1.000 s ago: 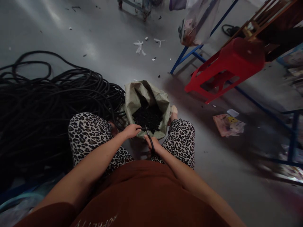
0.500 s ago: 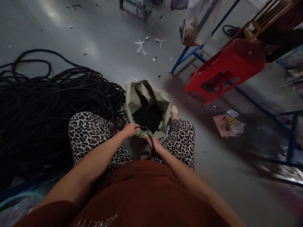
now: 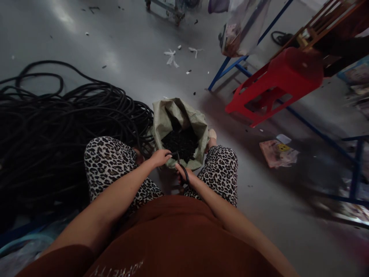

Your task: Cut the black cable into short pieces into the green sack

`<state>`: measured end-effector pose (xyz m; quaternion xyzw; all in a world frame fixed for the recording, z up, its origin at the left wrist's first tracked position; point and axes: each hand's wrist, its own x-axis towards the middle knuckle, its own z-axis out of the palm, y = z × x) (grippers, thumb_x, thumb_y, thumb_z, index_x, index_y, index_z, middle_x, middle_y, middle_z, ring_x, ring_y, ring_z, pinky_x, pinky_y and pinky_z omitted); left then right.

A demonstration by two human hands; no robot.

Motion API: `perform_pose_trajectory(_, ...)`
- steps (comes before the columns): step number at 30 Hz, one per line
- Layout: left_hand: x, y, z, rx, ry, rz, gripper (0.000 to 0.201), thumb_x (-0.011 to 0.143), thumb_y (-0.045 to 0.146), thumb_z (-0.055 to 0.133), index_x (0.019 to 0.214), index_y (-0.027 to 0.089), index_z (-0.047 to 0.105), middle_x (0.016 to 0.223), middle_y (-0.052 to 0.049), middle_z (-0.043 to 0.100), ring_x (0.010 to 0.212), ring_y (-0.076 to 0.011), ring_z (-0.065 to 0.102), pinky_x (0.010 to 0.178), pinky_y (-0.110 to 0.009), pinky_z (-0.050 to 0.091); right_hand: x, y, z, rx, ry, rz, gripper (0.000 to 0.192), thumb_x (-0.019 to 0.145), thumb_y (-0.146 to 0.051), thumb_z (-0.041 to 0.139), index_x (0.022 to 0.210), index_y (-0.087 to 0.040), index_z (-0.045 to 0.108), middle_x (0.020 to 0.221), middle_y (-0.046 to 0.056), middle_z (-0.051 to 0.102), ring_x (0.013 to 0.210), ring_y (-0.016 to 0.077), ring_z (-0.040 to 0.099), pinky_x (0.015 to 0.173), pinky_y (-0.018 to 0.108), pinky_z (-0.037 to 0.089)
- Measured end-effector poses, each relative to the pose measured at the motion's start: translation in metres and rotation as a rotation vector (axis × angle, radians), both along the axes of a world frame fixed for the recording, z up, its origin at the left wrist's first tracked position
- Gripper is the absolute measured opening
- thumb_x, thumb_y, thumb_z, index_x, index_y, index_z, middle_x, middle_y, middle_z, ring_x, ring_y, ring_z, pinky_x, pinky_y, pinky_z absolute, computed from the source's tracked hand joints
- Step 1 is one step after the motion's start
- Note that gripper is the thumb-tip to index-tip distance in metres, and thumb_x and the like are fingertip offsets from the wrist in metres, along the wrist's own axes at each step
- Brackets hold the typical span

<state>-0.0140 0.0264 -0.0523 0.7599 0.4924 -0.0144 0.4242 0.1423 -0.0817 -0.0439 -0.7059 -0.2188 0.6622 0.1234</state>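
The left hand (image 3: 160,158) pinches a black cable end (image 3: 172,154) over the near rim of the sack (image 3: 165,115). Just right of it, the right hand (image 3: 184,173) is wrapped around black-handled scissors (image 3: 182,169), blades at the cable.

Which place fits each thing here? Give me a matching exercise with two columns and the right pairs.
Things:
1. black-handled scissors
2. heap of coiled black cable
3. red plastic stool
4. open pale woven sack

Places:
A. tipped against the blue frame
B. between the knees
C. in the right hand
D. on the floor at the left

Pairs: 1-C, 2-D, 3-A, 4-B
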Motion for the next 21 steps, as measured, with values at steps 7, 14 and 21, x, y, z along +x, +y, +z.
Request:
perform_pose_trajectory(7, -0.0005, -0.0017, 0.0009, 0.008, -0.018, -0.036, 0.03, 0.085, 0.028, 0.052, 0.105, 0.017, 0.071, 0.097, -0.005, 0.073, 0.089, -0.0192, 0.065, 0.078, -0.026, 0.048, -0.0034, 0.0029, 0.0047, -0.025, -0.01, 0.003, 0.044, 0.09, -0.055, 0.047, 0.077, -0.013, 0.054, 0.049, -0.002, 0.05, 0.037, 0.0105, 0.049, 0.038, 0.019, 0.039)
perform_pose_trajectory(14, -0.0006, -0.0041, -0.0012, -0.002, -0.06, -0.096, 0.034, 0.085, 0.029, 0.05, 0.109, 0.018, 0.071, 0.108, -0.005, 0.072, 0.1, -0.0207, 0.064, 0.087, -0.027, 0.048, -0.0033, 0.0007, 0.0092, -0.023, 0.019, -0.004, 0.044, 0.09, -0.057, 0.046, 0.077, -0.015, 0.054, 0.05, -0.002, 0.05, 0.038, 0.011, 0.05, 0.036, 0.019, 0.037)
perform_pose_trajectory(21, -0.0003, -0.007, 0.0009, -0.023, -0.073, -0.118, 0.034, 0.083, 0.027, 0.051, 0.11, 0.02, 0.071, 0.108, -0.003, 0.072, 0.101, -0.0207, 0.065, 0.089, -0.027, 0.048, -0.0024, -0.0015, 0.0032, 0.017, 0.057, -0.031, 0.045, 0.09, -0.055, 0.047, 0.075, -0.013, 0.055, 0.051, 0.0, 0.053, 0.04, 0.0124, 0.052, 0.039, 0.02, 0.04)
